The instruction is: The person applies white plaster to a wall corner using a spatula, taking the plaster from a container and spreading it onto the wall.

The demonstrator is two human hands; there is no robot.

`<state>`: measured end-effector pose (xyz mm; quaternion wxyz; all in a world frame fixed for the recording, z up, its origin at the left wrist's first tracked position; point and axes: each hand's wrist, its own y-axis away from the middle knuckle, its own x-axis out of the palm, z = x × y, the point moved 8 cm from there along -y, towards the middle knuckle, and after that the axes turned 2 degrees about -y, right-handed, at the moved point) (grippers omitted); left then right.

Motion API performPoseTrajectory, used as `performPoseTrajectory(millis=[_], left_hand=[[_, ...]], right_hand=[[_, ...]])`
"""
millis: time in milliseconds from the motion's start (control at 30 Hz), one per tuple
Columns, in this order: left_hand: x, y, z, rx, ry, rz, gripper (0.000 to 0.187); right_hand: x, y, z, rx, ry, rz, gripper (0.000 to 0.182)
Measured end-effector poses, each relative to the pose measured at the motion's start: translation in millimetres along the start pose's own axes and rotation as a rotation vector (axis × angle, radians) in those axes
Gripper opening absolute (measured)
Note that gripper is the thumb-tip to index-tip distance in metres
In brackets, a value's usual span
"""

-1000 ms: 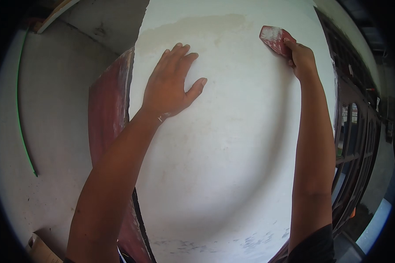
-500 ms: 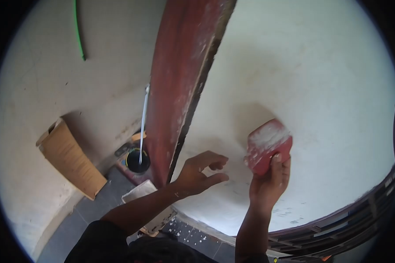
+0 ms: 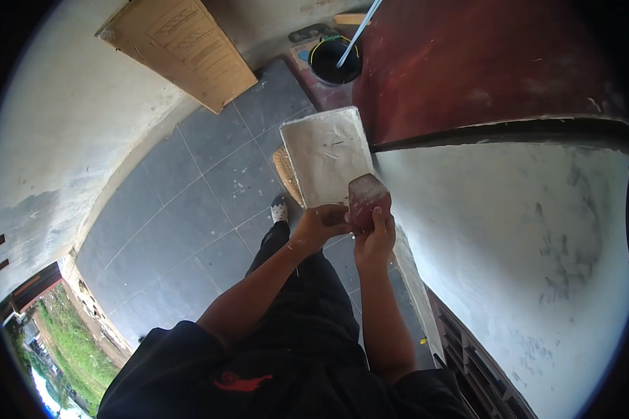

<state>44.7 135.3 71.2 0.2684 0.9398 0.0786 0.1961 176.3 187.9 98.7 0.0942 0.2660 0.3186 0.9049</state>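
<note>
My right hand (image 3: 376,241) grips a dark red flat tool (image 3: 367,202) with whitish paste smeared over its upper part. Close against its left side is my left hand (image 3: 319,228), fingers bent towards the tool; whether they grip anything is hidden. Just beyond both hands lies a rectangular tray (image 3: 328,150) coated with pale paste. The tool overlaps the tray's lower right corner in view.
A black bucket (image 3: 334,61) with a pale stick stands beyond the tray. Cardboard (image 3: 196,52) leans at the upper left. The dark red panel (image 3: 482,70) and white wall (image 3: 496,223) are on the right; grey floor tiles (image 3: 182,202) lie left.
The view has swung down and left, bringing the tray and floor into full view. My hands have come together; the left was apart from the red tool before.
</note>
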Motion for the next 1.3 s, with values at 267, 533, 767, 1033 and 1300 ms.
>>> performPoseTrajectory(millis=[267, 533, 767, 1033, 1300], left_hand=[[-72, -26, 88, -0.103, 0.062, -0.083, 0.029], [-114, -46, 163, -0.136, -0.18, -0.326, 0.022], [-172, -53, 219, -0.229, 0.173, -0.699, 0.022], [-193, -67, 226, -0.354, -0.037, -0.705, 0.023], [-195, -80, 241, -0.078, 0.137, -0.713, 0.042]], right_hand=[[-13, -32, -96, 0.162, -0.015, -0.094, 0.029], [-43, -66, -161, 0.246, -0.052, -0.128, 0.031], [-75, -116, -151, 0.03, 0.613, -0.126, 0.031], [-48, -166, -146, -0.24, 1.242, 0.19, 0.024], [-29, -172, -168, -0.344, 1.265, 0.329, 0.024]])
